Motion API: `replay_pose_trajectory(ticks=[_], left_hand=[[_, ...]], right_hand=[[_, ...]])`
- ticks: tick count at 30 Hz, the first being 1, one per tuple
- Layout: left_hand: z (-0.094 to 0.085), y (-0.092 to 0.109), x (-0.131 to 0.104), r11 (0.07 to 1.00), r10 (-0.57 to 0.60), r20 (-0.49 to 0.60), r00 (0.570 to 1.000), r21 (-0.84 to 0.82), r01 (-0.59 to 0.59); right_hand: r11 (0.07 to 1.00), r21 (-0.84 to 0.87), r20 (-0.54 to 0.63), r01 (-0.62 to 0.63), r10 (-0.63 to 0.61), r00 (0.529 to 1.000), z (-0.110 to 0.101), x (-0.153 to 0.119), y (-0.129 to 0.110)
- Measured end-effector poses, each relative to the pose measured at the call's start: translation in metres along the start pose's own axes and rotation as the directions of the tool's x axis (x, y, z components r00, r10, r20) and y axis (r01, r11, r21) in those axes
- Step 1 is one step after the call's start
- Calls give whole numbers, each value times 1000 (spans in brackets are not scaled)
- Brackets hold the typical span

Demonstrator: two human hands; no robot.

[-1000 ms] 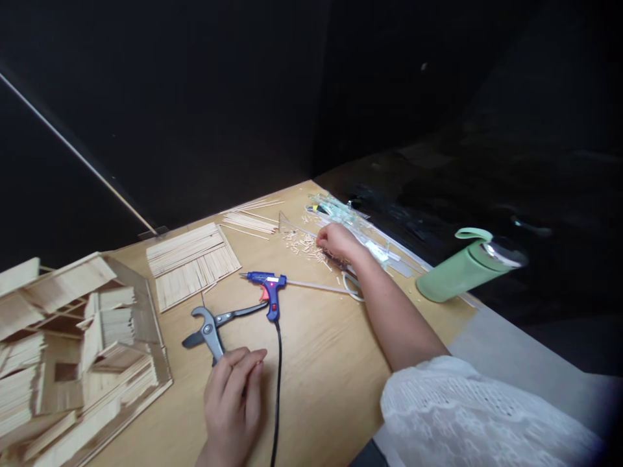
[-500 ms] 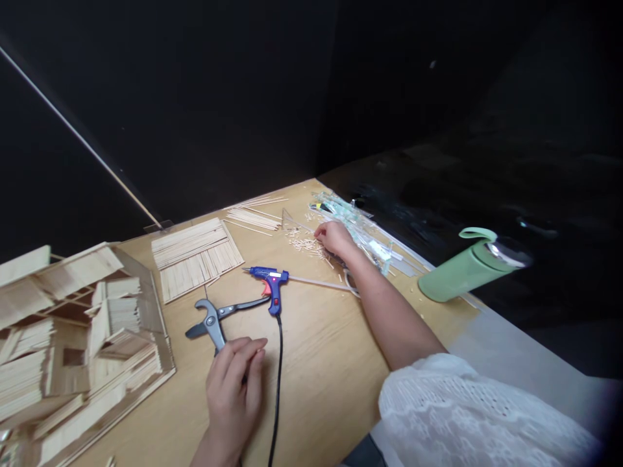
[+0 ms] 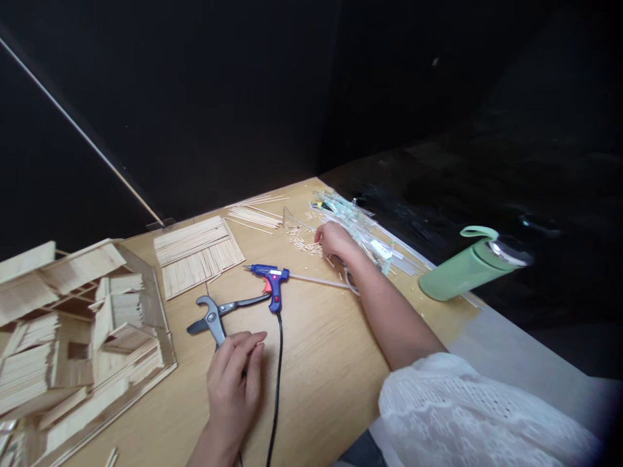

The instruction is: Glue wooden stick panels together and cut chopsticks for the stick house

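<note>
My right hand point(image 3: 335, 240) reaches across the table to a pile of short cut wooden sticks point(image 3: 305, 246). Its fingers are pinched down at the pile's edge, and whatever they hold is hidden. Low in the view, my left hand point(image 3: 232, 379) is closed, thumb against fingers, and what may be in it cannot be made out. Beyond its knuckles lie grey-handled cutting pliers point(image 3: 213, 318), one handle partly covered by the hand. A blue hot glue gun point(image 3: 270, 279) lies between the hands, a glue stick out of its back and its black cord point(image 3: 277, 389) running toward me.
A wooden stick house model point(image 3: 97, 350) stands on the left. Behind it lie a flat stick panel point(image 3: 197, 253) and long thin sticks point(image 3: 256, 217). Clear plastic packaging point(image 3: 357, 220) lines the right edge, near a green bottle point(image 3: 462, 269). Black walls rise behind.
The right hand has shifted very slightly at the stick pile, its fingers still down. The left hand stays closed in nearly the same spot. The view has moved a little.
</note>
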State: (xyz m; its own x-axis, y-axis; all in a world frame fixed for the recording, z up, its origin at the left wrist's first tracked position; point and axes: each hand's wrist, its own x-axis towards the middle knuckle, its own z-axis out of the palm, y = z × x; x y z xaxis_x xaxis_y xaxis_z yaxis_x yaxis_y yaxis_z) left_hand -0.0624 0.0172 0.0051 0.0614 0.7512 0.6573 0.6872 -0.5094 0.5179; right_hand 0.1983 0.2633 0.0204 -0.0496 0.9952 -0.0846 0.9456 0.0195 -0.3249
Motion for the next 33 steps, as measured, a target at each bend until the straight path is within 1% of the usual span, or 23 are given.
replay_pose_trajectory(ticks=[5, 8, 11, 16, 21, 25, 28, 33], left_hand=[[0, 1, 0, 1000, -3, -5, 1000, 10, 3], [0, 1, 0, 1000, 0, -11, 1000, 21, 0], [0, 1, 0, 1000, 1, -4, 1000, 21, 0], [1, -2, -1, 1000, -1, 13, 1000, 13, 1], [1, -2, -2, 1000, -15, 19, 1000, 1, 15], [1, -1, -1, 998, -43, 7, 999, -36, 44], [1, 0, 0, 995, -79, -2, 997, -64, 78], [1, -2, 2, 977, -174, -11, 985, -128, 172]], right_hand=[[1000, -1, 7, 25, -25, 1000, -5, -2, -3], [1000, -8, -8, 14, -14, 1000, -5, -3, -6], [1000, -8, -19, 11, -11, 1000, -2, -2, -8], [999, 6, 22, 41, -41, 999, 6, -1, -12], [998, 16, 14, 53, -53, 998, 13, -3, -20], [999, 13, 28, 50, -50, 998, 22, -2, -21], [997, 19, 47, 74, -75, 996, 26, -1, -17], [991, 47, 40, 125, -127, 991, 24, -3, -16]])
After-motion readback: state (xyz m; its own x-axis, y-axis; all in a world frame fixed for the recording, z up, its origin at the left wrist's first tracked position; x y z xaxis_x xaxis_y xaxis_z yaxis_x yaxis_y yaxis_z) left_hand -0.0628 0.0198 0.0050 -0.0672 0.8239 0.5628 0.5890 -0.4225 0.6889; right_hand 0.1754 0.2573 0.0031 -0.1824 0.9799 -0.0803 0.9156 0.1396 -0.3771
